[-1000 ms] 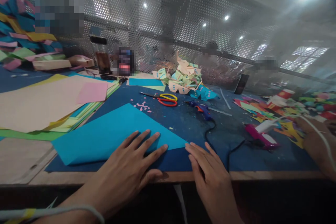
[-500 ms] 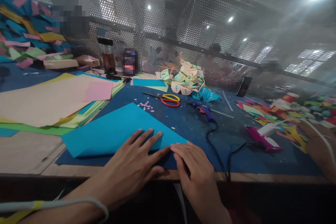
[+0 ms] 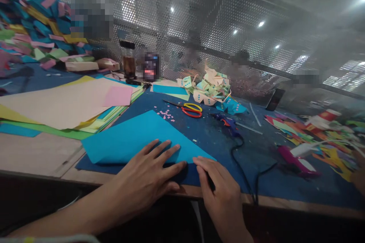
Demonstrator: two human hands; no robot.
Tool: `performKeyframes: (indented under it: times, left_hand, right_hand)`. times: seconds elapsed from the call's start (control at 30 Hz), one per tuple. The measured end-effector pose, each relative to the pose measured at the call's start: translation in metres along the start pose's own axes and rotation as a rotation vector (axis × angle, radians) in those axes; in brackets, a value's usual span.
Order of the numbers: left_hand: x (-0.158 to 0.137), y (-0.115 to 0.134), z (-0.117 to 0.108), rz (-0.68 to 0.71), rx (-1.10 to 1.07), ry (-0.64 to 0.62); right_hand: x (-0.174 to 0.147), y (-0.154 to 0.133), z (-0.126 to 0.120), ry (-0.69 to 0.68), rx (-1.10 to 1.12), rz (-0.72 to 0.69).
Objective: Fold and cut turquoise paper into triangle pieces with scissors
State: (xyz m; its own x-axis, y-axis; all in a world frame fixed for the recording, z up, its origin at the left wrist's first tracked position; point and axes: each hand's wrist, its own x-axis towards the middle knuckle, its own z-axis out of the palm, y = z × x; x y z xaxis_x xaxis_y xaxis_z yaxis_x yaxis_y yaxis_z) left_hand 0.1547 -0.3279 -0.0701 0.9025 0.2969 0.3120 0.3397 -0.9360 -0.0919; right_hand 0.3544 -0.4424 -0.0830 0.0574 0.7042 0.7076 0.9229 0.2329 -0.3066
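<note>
A blue sheet of paper point(image 3: 128, 136), folded over along its near edge, lies on the dark blue table mat. My left hand point(image 3: 154, 171) rests flat on the fold with its fingers spread, thumb toward the table edge. At the paper's right corner, my right hand point(image 3: 221, 182) has its fingers together and curved, with fingertips and thumb close together at the edge. Whether the thumb reaches under the paper is hidden. Beyond the sheet are scissors point(image 3: 192, 110) with yellow and red handles, tiny pink paper bits point(image 3: 167, 114) and a blue glue gun point(image 3: 228, 123).
Stacked coloured sheets point(image 3: 65, 102) lie at left, below a heap of folded paper pieces point(image 3: 42, 19). A bottle point(image 3: 128, 60) and decorated paper shapes point(image 3: 212, 87) stand at the back. Black cord point(image 3: 235, 159), a magenta device point(image 3: 298, 161) and colourful cut-outs point(image 3: 288, 125) occupy the right.
The view has turned left, so everything appears shifted right. My right hand has slid slightly away from my left along the paper's near edge; the left hand stays on the paper.
</note>
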Motion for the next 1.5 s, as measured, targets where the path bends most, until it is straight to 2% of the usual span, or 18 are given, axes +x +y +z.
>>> performKeyframes:
  times: [0.33,0.53,0.9,1.1,1.3,1.5]
  left_hand:
    - [-0.034,-0.028,-0.003,0.05,-0.013,0.144]
    - [-0.053,-0.046,-0.012,0.103,0.036,0.163]
    - [-0.086,-0.064,-0.021,0.062,0.029,0.099]
    - [-0.096,-0.065,-0.031,0.025,0.013,0.112]
    - [-0.116,-0.074,-0.032,0.017,0.047,0.115]
    - [-0.138,-0.083,-0.038,-0.081,0.038,0.069]
  right_hand:
    - [0.0,-0.001,0.0,0.0,-0.018,0.007]
    - [0.001,-0.001,0.0,0.0,-0.016,-0.006]
    - [-0.002,0.003,-0.001,-0.005,-0.06,-0.03]
    - [-0.002,0.003,-0.001,-0.02,-0.067,-0.025]
    - [-0.001,0.002,-0.002,-0.016,-0.054,-0.022]
    - [-0.003,0.003,-0.002,-0.025,-0.067,-0.01]
